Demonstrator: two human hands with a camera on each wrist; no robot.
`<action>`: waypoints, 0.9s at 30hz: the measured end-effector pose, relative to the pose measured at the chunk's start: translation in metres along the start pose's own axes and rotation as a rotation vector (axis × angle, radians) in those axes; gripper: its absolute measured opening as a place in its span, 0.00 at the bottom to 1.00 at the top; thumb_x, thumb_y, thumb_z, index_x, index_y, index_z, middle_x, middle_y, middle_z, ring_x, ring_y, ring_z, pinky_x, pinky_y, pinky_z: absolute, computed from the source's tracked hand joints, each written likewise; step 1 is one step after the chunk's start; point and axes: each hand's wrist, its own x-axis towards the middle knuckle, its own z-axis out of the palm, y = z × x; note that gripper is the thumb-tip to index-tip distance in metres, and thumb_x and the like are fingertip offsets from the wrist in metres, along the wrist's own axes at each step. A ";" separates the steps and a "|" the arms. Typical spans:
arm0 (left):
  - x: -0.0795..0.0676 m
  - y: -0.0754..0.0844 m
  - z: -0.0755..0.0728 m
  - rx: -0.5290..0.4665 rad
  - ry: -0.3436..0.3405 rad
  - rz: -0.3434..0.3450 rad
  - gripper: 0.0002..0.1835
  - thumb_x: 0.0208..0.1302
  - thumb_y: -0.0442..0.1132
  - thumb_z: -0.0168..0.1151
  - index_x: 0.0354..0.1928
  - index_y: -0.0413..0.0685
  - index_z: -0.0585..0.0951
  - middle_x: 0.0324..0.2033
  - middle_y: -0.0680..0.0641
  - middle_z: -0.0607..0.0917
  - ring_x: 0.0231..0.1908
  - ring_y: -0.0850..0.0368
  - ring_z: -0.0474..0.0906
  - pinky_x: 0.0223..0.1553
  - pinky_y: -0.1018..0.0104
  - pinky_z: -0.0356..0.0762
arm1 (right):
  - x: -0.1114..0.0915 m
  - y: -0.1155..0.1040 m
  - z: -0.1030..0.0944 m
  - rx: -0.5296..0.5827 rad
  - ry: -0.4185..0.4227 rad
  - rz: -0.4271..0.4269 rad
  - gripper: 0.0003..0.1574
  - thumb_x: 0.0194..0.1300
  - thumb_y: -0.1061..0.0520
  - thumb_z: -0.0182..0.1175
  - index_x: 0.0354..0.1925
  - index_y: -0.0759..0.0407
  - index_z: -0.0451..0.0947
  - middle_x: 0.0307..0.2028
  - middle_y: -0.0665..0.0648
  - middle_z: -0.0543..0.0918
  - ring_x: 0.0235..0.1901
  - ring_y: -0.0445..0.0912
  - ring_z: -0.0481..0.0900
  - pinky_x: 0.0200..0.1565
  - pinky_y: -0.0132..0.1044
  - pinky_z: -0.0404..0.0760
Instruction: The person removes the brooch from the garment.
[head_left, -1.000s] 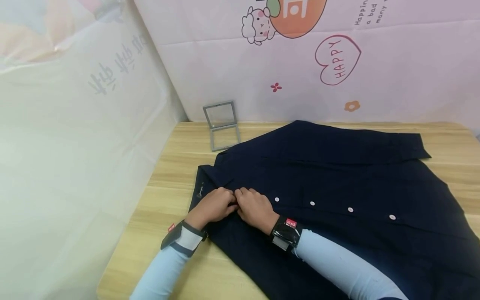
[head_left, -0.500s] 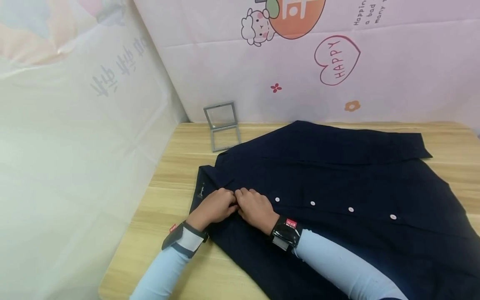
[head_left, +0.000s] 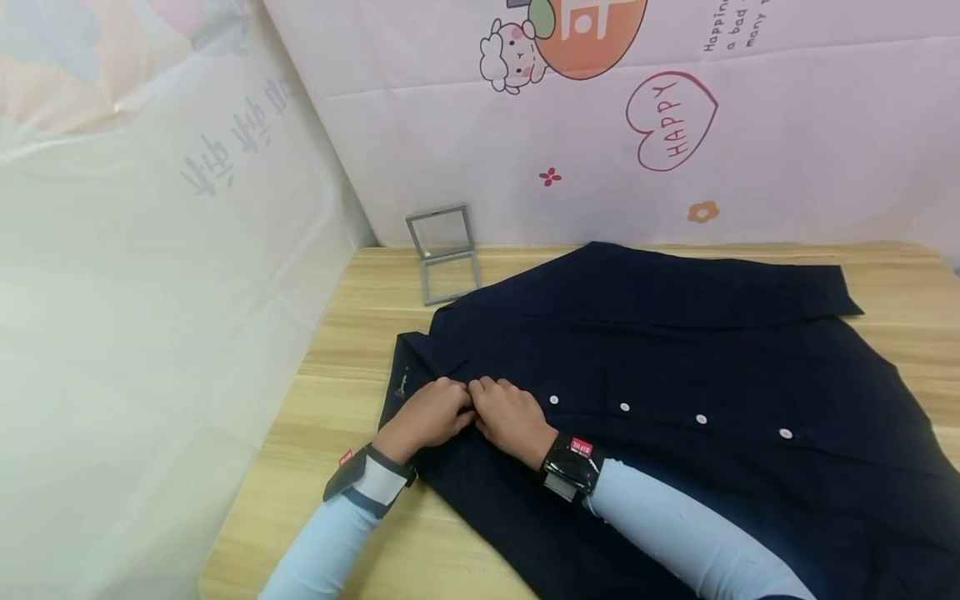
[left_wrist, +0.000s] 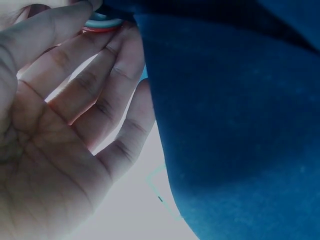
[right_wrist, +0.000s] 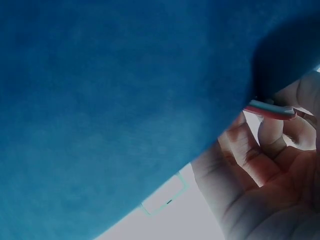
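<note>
Meeting at four o'clock from the collar [head_left: 402, 375], the left hand [head_left: 429, 412] and right hand [head_left: 512, 418] had fingers pinching the dark shirt [head_left: 652, 358] at a button [right_wrist: 271, 111], seemingly to keep both steady; the shirt lay spread across the desk [head_left: 330, 367].

Where the left hand [head_left: 429, 412] and right hand [head_left: 513, 421] meet, they hide in the head view a small disc [left_wrist: 102, 23], which the left wrist view shows only partly, behind fingers. Right of the 2 hands, the navy shirt [head_left: 675, 358] leaves the frame. Left of them, pale lettering [head_left: 402, 382] is too small to read; beyond them, an orange print [head_left: 588, 46] is cut off.
</note>
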 end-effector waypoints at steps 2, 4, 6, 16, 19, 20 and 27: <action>0.000 0.000 0.000 -0.002 0.002 0.004 0.14 0.65 0.36 0.65 0.20 0.49 0.80 0.20 0.51 0.81 0.23 0.59 0.77 0.25 0.72 0.72 | 0.000 0.000 0.000 -0.004 -0.002 -0.001 0.10 0.62 0.56 0.68 0.37 0.57 0.76 0.31 0.54 0.78 0.26 0.46 0.76 0.24 0.34 0.77; 0.000 -0.001 0.001 -0.001 0.005 0.008 0.14 0.65 0.36 0.65 0.20 0.49 0.80 0.20 0.51 0.80 0.23 0.59 0.77 0.25 0.72 0.72 | 0.000 0.000 0.000 -0.006 -0.002 0.001 0.10 0.62 0.56 0.68 0.37 0.57 0.76 0.31 0.54 0.79 0.26 0.46 0.76 0.24 0.34 0.77; 0.000 -0.001 0.001 0.000 0.006 0.011 0.14 0.65 0.37 0.65 0.19 0.49 0.80 0.20 0.51 0.80 0.23 0.59 0.77 0.26 0.72 0.72 | 0.000 -0.001 0.000 -0.007 -0.005 0.004 0.10 0.62 0.55 0.68 0.37 0.58 0.76 0.31 0.54 0.79 0.26 0.46 0.77 0.24 0.34 0.77; -0.001 -0.001 -0.001 -0.003 0.009 0.006 0.15 0.65 0.36 0.64 0.18 0.49 0.79 0.18 0.50 0.79 0.22 0.59 0.77 0.25 0.72 0.71 | 0.000 0.000 0.001 -0.010 0.008 -0.002 0.11 0.61 0.56 0.68 0.36 0.58 0.76 0.30 0.54 0.79 0.25 0.45 0.76 0.23 0.34 0.76; -0.001 -0.001 0.000 -0.004 0.012 0.006 0.15 0.65 0.36 0.64 0.18 0.49 0.79 0.19 0.50 0.79 0.22 0.59 0.77 0.25 0.72 0.71 | 0.001 0.000 0.001 -0.009 0.008 -0.002 0.11 0.61 0.56 0.68 0.36 0.58 0.76 0.30 0.54 0.78 0.25 0.45 0.76 0.23 0.34 0.75; -0.001 -0.002 0.000 -0.004 0.014 0.008 0.15 0.65 0.36 0.64 0.18 0.49 0.79 0.19 0.50 0.79 0.22 0.59 0.77 0.25 0.72 0.71 | 0.001 0.000 0.001 -0.010 0.008 -0.003 0.11 0.61 0.56 0.68 0.36 0.58 0.76 0.30 0.54 0.78 0.25 0.45 0.76 0.23 0.34 0.75; 0.000 -0.003 0.002 -0.004 0.023 0.017 0.15 0.65 0.36 0.64 0.18 0.49 0.79 0.19 0.51 0.79 0.23 0.59 0.77 0.26 0.72 0.71 | 0.001 0.000 0.000 -0.021 0.013 -0.012 0.11 0.62 0.56 0.68 0.36 0.58 0.75 0.30 0.54 0.78 0.24 0.45 0.75 0.23 0.34 0.75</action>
